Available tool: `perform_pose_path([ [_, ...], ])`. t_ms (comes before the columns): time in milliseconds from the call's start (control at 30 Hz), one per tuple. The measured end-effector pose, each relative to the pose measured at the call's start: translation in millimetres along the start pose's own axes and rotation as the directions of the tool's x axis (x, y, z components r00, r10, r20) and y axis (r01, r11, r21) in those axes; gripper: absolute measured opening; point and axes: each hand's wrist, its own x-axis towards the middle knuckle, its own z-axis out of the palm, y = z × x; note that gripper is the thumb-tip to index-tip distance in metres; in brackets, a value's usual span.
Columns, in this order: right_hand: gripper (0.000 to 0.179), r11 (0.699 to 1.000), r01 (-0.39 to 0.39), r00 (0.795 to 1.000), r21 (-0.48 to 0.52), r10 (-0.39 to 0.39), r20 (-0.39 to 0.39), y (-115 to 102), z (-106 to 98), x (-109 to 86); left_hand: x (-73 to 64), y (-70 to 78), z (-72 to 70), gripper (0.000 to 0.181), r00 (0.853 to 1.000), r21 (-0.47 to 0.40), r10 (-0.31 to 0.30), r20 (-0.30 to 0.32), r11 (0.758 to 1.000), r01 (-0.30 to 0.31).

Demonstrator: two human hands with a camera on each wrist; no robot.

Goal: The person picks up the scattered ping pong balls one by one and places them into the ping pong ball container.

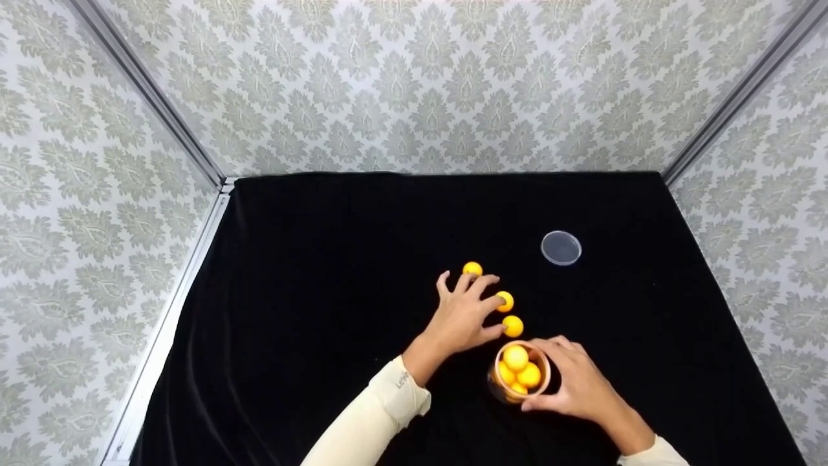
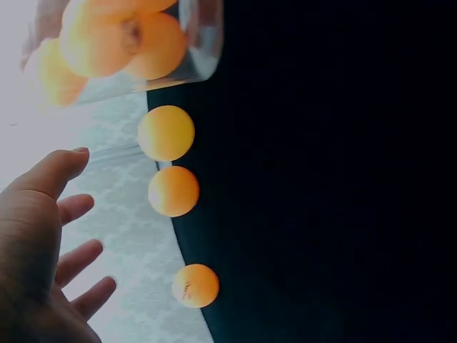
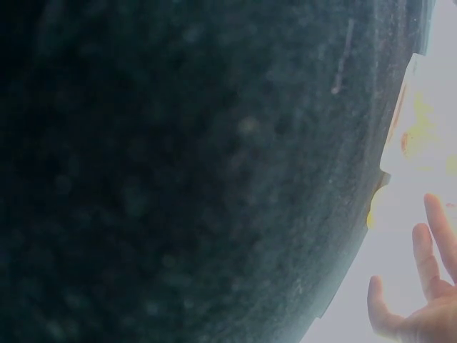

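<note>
Three orange ping-pong balls lie in a loose row on the black cloth: a far ball (image 1: 473, 266), a middle ball (image 1: 506, 300) and a near ball (image 1: 513, 326). My left hand (image 1: 462, 317) spreads its fingers beside them; the left wrist view shows no ball in its grasp. A clear round jar (image 1: 497, 387), holding several orange balls (image 1: 516, 358), stands just nearer than the row. Its right side is gripped by my right hand (image 1: 579, 382), thumb at the near side and fingers at the far side. Glare washes out the jar in the right wrist view.
A clear round lid (image 1: 561, 248) lies flat on the black cloth (image 1: 336, 259), beyond the balls and to the right. Patterned wall panels (image 1: 427, 84) enclose the back and both sides. A pale metal rail (image 1: 165, 323) runs along the left edge.
</note>
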Motion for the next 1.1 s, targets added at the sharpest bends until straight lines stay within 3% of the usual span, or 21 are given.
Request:
perform_pose_path([
  [300,0.101,1.0,-0.01,1.0,-0.002,0.01,0.003,0.0,0.3,0.4,0.9,2.6,18.6,0.038,1.0,-0.007,-0.002,-0.004,1.0,0.002],
  [633,0.101,1.0,-0.018,1.0,0.006,0.018,0.005,-0.3,0.2,0.7,3.0,4.1,33.8,0.041,0.998,0.0,-0.029,0.048,1.0,0.029],
  [1100,0.1,0.999,-0.034,0.999,0.012,0.034,0.014,-1.8,-0.9,0.5,2.7,7.9,45.3,0.043,0.998,0.038,-0.028,0.054,0.999,0.026],
])
